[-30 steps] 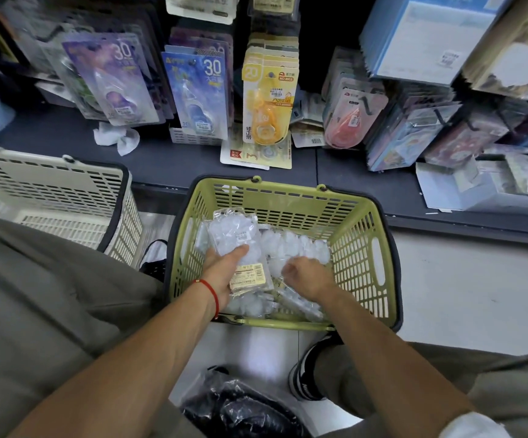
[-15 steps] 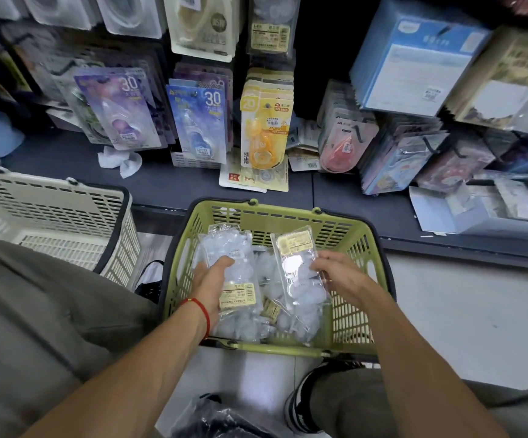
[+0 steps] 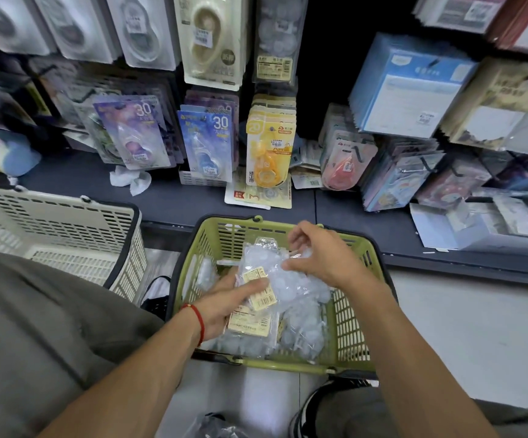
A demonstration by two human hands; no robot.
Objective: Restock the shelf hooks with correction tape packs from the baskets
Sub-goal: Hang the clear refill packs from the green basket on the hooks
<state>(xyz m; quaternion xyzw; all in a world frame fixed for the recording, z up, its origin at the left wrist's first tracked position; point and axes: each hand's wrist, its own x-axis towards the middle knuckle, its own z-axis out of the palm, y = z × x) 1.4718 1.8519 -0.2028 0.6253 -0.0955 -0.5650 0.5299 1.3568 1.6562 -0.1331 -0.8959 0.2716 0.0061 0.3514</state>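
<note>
Over the green basket [image 3: 351, 314], clear correction tape packs [image 3: 275, 279] are being gathered: several are gripped by the left hand [image 3: 224, 303], and one is pinched by the right hand [image 3: 321, 256]. Next (a judgement), they must be lifted to a matching shelf hook.

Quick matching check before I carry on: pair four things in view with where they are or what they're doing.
Things:
1. green basket
2. cream basket
3. left hand
4. yellow pack

States:
a. hanging at the shelf, front of its row
b. on the floor at left, beside the person's leg
c. holds clear packs with labels
d. gripping a clear pack by its lower end

Pairs: 1-c, 2-b, 3-d, 4-a
</note>
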